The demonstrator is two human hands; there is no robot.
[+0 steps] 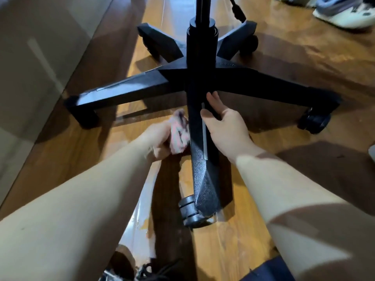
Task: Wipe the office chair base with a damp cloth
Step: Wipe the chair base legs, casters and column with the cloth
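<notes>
While left hand point(160, 142) bunches damp cloth point(179, 132) against leg of chair base point(203, 179) on near side of centre column point(200, 57), right hand point(221, 124) clasps same leg opposite; best: steady grip, firm long strokes outward from column to caster point(189, 211)

We have one head-worn wide-angle view, looking forward and steeply down, close over the chair base point(172, 78), its edges seemingly bent by the lens.

The black five-armed plastic chair base point(205, 179) has a pebbled, faintly shiny skin. The brown wooden plank floor point(294, 63) is smooth and glossy; the pink patterned cloth point(179, 134) looks soft.
</notes>
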